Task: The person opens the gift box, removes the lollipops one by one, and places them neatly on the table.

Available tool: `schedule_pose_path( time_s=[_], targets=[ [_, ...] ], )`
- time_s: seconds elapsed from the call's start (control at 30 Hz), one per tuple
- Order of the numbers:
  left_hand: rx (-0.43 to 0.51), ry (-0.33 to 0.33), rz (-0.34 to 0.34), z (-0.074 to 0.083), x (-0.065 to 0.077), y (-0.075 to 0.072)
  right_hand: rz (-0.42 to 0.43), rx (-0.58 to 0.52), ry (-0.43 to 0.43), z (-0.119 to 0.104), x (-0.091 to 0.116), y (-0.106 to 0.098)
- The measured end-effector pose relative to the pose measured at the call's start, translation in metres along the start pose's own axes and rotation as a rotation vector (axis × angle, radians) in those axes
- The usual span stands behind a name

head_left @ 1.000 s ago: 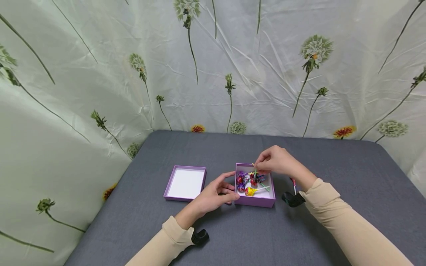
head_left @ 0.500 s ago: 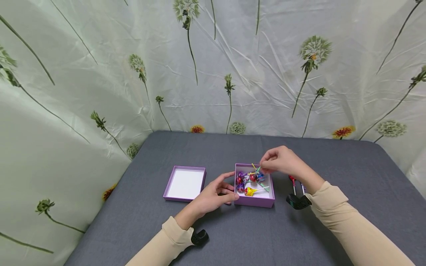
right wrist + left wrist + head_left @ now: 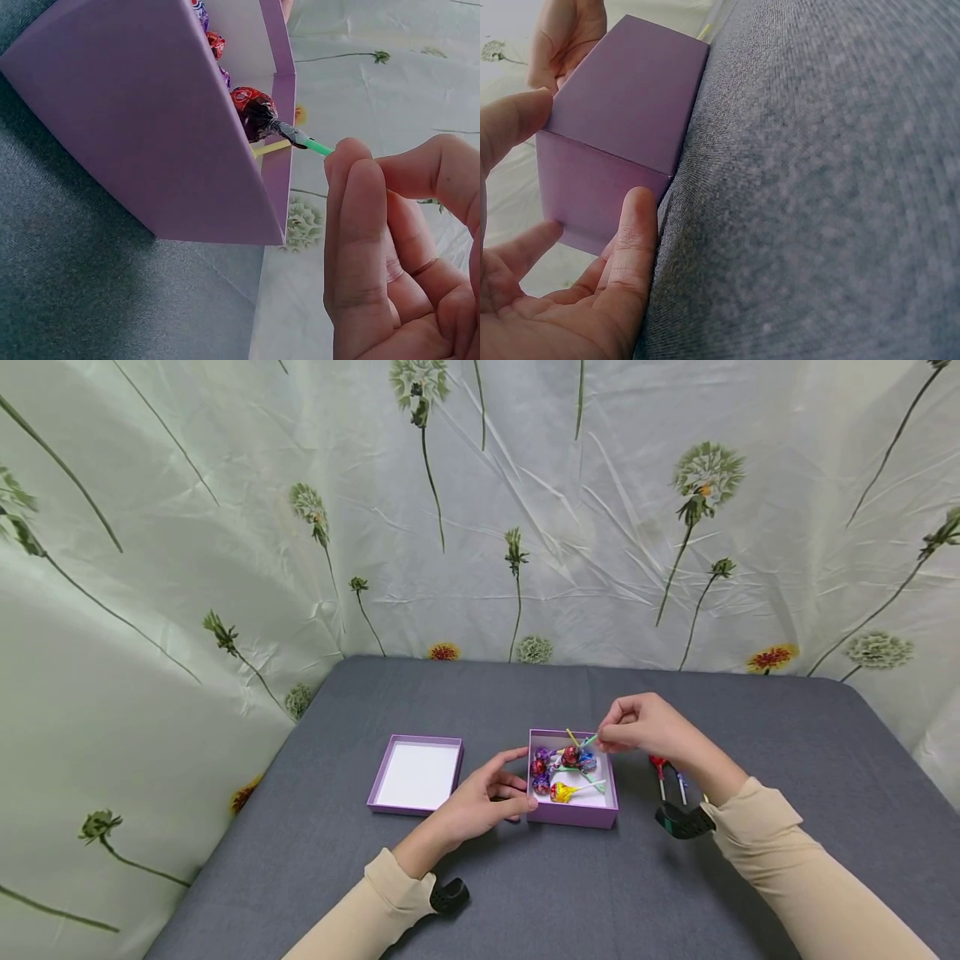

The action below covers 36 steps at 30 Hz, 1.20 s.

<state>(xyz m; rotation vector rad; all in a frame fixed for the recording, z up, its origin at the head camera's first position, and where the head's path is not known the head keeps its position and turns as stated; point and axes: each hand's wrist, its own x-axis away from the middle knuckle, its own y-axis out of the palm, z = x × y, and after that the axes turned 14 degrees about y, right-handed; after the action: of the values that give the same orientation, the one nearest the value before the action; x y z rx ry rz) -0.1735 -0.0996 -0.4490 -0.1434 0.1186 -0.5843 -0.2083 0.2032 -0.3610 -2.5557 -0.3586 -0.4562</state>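
Observation:
My right hand (image 3: 628, 724) pinches the green stick of a lollipop between thumb and fingertips. That lollipop (image 3: 253, 112), in a dark red wrapper, tilts at the open box's rim in the right wrist view. The purple box (image 3: 573, 814) stands on the table with several wrapped lollipops inside. Among them are a yellow lollipop (image 3: 561, 792), a blue lollipop (image 3: 588, 762) and purple ones at the left. My left hand (image 3: 480, 797) rests against the box's left side, fingers spread, thumb at the near corner. In the left wrist view its fingertips (image 3: 637, 206) touch the purple wall.
A shallow purple lid (image 3: 417, 774), white inside, lies to the left of the box. On the grey table (image 3: 495, 885), right of the box, lie a red lollipop (image 3: 658, 763) and another white-stick lollipop (image 3: 682, 783), partly under my right forearm. A flower-print cloth (image 3: 480, 510) hangs behind.
My right hand has moved rightward, tipping the green stick over to the right while the candy end stays in the box. More of the lollipops beside the box shows. The left hand stays put.

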Motion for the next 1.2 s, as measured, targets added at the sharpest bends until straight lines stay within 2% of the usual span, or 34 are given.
schedule_pose_path(
  time_s=[0.13,0.37,0.67,1.2],
  targets=[
    [0.0,0.002,0.001,0.0,0.0,0.0,-0.001,-0.019,0.005,0.003,0.002,-0.003],
    [0.006,0.008,0.0,0.0,0.0,0.0,-0.005,-0.012,-0.036,0.009,0.006,-0.006],
    [0.0,0.004,0.002,0.0,0.0,0.0,0.003,-0.044,-0.022,0.013,0.012,-0.011],
    [-0.001,0.009,0.009,-0.001,-0.001,0.001,0.076,-0.105,-0.011,0.031,0.034,-0.031]
  ],
)
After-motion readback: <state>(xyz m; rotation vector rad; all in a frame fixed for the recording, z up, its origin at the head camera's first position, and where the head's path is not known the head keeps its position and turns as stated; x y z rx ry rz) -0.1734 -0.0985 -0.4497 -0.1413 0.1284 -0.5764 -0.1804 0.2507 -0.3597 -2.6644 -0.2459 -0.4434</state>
